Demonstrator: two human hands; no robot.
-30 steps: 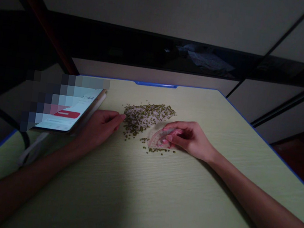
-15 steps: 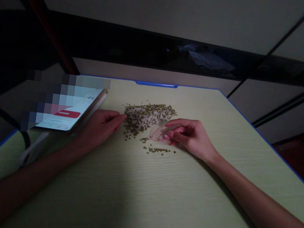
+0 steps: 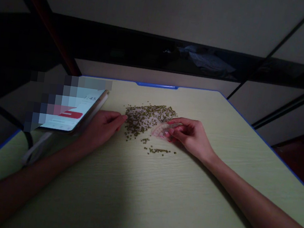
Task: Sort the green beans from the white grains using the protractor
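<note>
A pile of green beans mixed with white grains (image 3: 148, 116) lies on the light wood-patterned table (image 3: 158, 197). My right hand (image 3: 190, 134) pinches a clear protractor with red markings (image 3: 159, 130), whose curved edge points left at the pile's near right side. Below it, a short row of loose green beans (image 3: 159, 151) sits apart from the pile, with a small cluster (image 3: 145, 140) between. My left hand (image 3: 104, 126) rests at the pile's left edge, its fingers curled and thumb against the index finger; whatever may be in that pinch is hidden.
At the left a lit phone or tablet (image 3: 70, 114) leans at a slant, partly blurred out, with a pale cable or strap (image 3: 37, 147) below it. A blue rim (image 3: 157, 86) edges the table. Cabinet panels (image 3: 166, 7) stand behind.
The protractor has shifted slightly up, toward the pile, and tilted a little in my right hand. My left hand stays in place. The view has moved slightly.
</note>
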